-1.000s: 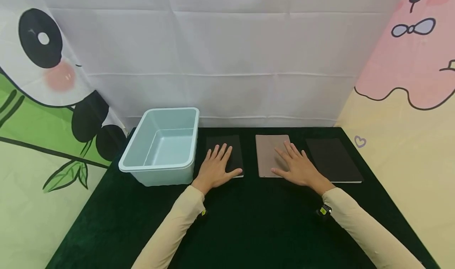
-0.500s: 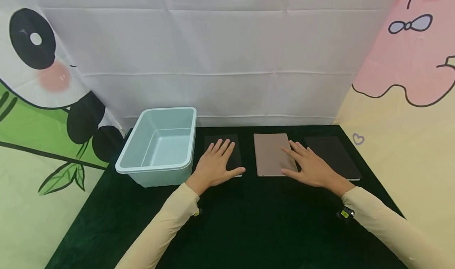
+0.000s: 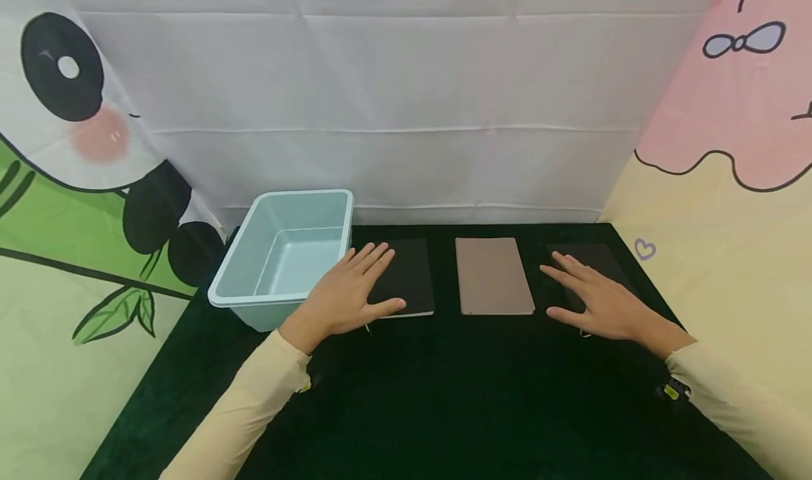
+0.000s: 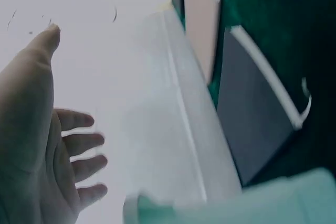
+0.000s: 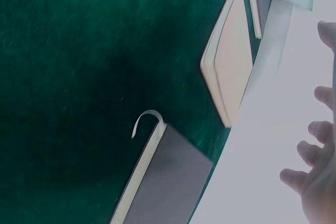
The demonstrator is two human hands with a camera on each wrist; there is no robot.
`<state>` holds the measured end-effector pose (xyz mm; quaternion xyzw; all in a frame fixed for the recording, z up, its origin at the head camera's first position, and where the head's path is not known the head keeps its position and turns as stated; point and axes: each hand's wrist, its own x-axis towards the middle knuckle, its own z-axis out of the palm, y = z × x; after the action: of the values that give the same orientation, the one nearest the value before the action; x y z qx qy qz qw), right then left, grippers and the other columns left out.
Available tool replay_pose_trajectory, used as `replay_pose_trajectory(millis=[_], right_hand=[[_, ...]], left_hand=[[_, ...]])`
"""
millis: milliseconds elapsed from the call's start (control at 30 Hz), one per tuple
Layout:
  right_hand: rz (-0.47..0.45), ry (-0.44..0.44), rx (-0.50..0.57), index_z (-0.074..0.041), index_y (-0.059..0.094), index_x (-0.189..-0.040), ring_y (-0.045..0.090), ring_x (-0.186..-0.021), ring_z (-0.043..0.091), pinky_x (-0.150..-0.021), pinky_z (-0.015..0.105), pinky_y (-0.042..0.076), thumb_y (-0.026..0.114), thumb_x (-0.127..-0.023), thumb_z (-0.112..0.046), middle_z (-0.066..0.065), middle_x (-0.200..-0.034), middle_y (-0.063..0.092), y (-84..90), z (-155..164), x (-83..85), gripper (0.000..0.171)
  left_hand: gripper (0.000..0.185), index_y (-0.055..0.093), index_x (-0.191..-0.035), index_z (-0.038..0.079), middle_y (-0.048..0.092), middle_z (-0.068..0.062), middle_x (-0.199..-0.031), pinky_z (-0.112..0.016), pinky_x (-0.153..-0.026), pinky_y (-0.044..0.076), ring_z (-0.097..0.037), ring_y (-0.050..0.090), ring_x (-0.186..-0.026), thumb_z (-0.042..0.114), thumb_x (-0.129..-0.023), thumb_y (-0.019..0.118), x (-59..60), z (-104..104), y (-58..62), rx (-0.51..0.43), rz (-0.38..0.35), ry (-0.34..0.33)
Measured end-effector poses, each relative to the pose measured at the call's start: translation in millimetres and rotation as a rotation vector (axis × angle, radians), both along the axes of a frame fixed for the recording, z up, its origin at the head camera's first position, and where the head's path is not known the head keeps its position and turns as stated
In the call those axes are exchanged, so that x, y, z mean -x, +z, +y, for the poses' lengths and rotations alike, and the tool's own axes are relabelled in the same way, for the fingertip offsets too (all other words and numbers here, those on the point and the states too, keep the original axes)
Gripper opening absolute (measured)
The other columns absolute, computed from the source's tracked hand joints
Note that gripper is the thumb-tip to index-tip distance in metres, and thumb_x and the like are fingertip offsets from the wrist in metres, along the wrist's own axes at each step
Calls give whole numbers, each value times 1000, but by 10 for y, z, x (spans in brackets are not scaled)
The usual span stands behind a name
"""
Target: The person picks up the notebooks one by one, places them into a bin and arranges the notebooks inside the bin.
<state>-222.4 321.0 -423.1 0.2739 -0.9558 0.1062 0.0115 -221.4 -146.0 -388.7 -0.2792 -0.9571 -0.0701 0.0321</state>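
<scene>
My left hand point(image 3: 339, 293), fingers spread, hovers between the light-blue bin and a black notebook point(image 3: 409, 275), overlapping both in the head view. The left wrist view shows that notebook point(image 4: 252, 108) with a pale ribbon at its corner, apart from the hand. On the right, my right hand point(image 3: 599, 300) is spread out over a second black notebook point(image 3: 596, 254) and partly hides it. A ribbon also hangs from this notebook point(image 5: 168, 182) in the right wrist view. Between the hands lies a pinkish-beige notebook point(image 3: 493, 275) that neither hand covers. Both hands hold nothing.
The light-blue plastic bin point(image 3: 285, 254) stands at the back left with nothing in it. A dark green cloth point(image 3: 444, 395) covers the table. Behind the table's back edge hangs a white sheet point(image 3: 406, 113), with cartoon-printed cloths at both sides.
My left hand has shifted left, uncovering most of the left black notebook. My right hand has moved right, off the pinkish-beige notebook and over the right black one. The notebooks stay in place.
</scene>
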Motion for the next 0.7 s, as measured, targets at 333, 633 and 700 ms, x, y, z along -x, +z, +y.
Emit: replay_pose_trajectory(millis=[333,633,700], right_hand=[[22,-61,8,-20,33,-160,39,-141,53,-98,71,42,68,-96,-49,21,-167,24,-150,317,-41,79],[21,-116,62,-15,38,-157,41,-136,59,-97,77,36,69,-96,-44,23,-166,24,-352,577,-54,75],[12,-127,69,-13,38,-157,42,-134,60,-96,78,37,69,-96,-44,24,-166,23,-387,617,-67,75]], left_hand=[[87,31,-161,8,29,-11,-167,-54,-124,15,-32,25,-155,63,-98,56,-86,-639,80,-6,24,1],[69,45,-154,7,40,-15,-161,-57,-122,18,-39,34,-150,44,-99,64,-290,-1303,9,-35,84,75],[65,49,-151,6,44,-17,-158,-57,-121,21,-41,38,-147,43,-100,64,-337,-1435,-4,-40,118,88]])
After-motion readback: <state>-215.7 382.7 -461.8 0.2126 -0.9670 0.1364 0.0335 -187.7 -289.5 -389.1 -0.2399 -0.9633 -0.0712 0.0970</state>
